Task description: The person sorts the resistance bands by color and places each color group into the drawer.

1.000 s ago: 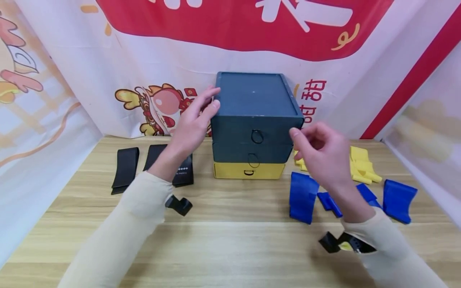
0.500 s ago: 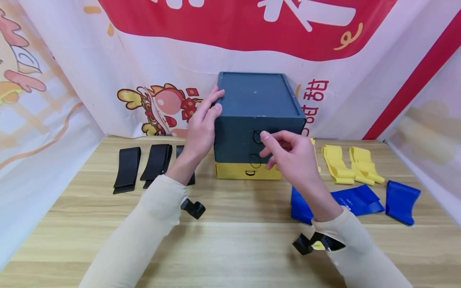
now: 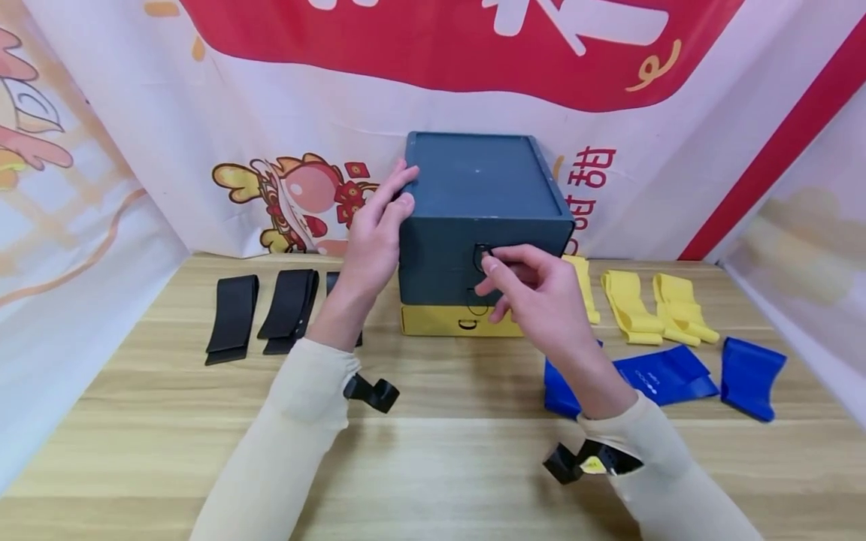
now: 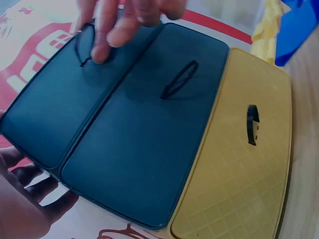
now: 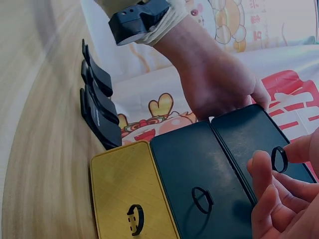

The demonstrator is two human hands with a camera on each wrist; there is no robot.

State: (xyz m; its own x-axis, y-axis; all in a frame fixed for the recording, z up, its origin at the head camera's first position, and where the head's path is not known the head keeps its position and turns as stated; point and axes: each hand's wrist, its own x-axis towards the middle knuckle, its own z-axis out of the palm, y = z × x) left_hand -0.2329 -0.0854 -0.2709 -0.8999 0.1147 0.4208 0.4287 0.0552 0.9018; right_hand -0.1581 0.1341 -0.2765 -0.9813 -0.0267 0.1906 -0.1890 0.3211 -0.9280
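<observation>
A drawer unit [image 3: 473, 176] stands at the back of the table, two dark teal drawers [image 4: 144, 124] above a yellow drawer [image 5: 129, 184]. Each front carries a black loop, the middle loop [image 5: 202, 200] and bottom loop [image 4: 252, 124] hanging untouched. My right hand [image 3: 544, 297] is at the top drawer, thumb and finger on either side of its loop handle [image 5: 279, 159], pinching it. My left hand [image 3: 372, 240] rests against the unit's left side, fingers extended along the upper edge and thumb near the front corner. All the drawers are closed.
Folded black bands [image 3: 233, 315] lie in a row at left. Yellow bands [image 3: 632, 308] lie right of the unit, with blue bands [image 3: 751, 376] in front of them. A printed cloth [image 3: 304, 105] hangs close behind the unit.
My right hand has moved left from the unit's right corner to the top drawer's loop and now pinches it. My left hand has settled closer against the unit's left side.
</observation>
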